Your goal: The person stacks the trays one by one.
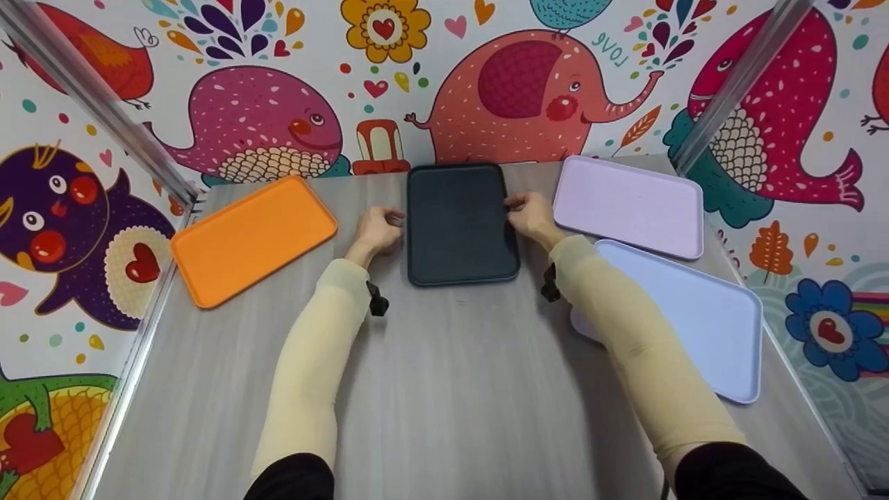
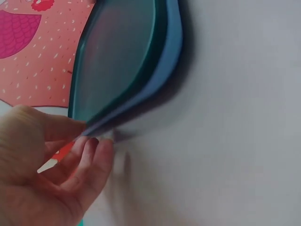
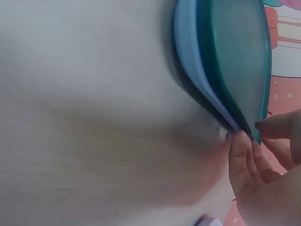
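A dark rectangular tray (image 1: 458, 226) lies at the back middle of the table. Its rim looks dark green in the wrist views, with a lighter blue layer (image 2: 162, 70) beneath; I cannot tell whether that is a second tray. At its left edge my left hand (image 1: 378, 230) pinches the rim, thumb on top and fingers below. My right hand (image 1: 532, 217) pinches the opposite edge, its thumb over the rim in the right wrist view and its fingers (image 3: 242, 153) against the underside.
An orange tray (image 1: 253, 243) lies angled at the left. To the right are a pale pink-lilac tray (image 1: 628, 207) and, in front, a periwinkle tray (image 1: 715, 333) partly under my right forearm. Patterned walls (image 1: 389, 104) and metal posts (image 1: 740, 90) border the grey table (image 1: 444, 389).
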{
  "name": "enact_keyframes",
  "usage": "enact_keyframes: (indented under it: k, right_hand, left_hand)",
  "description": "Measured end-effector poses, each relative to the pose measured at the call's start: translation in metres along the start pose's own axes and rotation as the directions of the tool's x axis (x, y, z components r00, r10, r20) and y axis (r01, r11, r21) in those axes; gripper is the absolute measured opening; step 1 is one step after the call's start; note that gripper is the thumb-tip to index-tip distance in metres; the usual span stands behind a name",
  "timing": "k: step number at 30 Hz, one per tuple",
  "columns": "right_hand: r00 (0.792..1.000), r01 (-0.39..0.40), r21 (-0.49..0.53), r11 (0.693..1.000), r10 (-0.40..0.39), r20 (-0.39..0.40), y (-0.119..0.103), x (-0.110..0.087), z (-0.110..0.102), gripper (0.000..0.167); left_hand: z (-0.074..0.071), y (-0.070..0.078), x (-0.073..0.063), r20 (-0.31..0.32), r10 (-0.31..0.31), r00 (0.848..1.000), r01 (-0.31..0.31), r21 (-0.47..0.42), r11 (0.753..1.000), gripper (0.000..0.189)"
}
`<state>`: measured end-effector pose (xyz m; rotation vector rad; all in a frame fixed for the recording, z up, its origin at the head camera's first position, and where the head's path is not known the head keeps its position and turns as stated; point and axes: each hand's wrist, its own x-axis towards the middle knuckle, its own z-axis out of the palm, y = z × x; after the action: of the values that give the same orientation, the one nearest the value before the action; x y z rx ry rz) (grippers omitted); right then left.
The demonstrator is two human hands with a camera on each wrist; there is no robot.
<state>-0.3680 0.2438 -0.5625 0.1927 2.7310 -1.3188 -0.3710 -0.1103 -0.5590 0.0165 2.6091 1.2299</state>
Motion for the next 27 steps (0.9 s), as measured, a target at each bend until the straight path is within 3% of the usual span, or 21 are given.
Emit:
enact_keyframes:
  k: [3,9,13,19,27]
  right_hand:
    - [1.000,-0.005,0.021,1.000,0.005,-0.006,-0.013,-0.008,-0.002,0.041]
    - [1.000,0.023,0.033,0.999,-0.022,-0.017,-0.034,-0.018,0.001,0.036]
    - [0.997,0.070,0.033,0.997,-0.070,-0.029,-0.044,-0.022,0.007,0.037]
    - [0.996,0.090,0.035,0.995,-0.090,0.012,-0.054,-0.027,0.009,0.037]
    - [0.995,0.044,0.089,0.995,-0.052,0.088,-0.069,-0.036,0.002,0.046]
  left_hand:
    - [-0.019,0.009,-0.027,-0.020,-0.008,1.000,0.009,0.034,0.999,0.042]
    - [-0.050,-0.008,-0.037,-0.055,-0.020,0.998,0.023,0.056,0.998,0.043]
    - [-0.064,-0.014,-0.041,-0.084,-0.024,0.996,0.029,0.057,0.998,0.042]
    - [-0.068,-0.006,-0.049,-0.027,-0.059,0.998,0.058,-0.019,0.998,0.043]
    - [-0.054,0.015,-0.054,0.086,-0.052,0.995,0.061,-0.103,0.993,0.043]
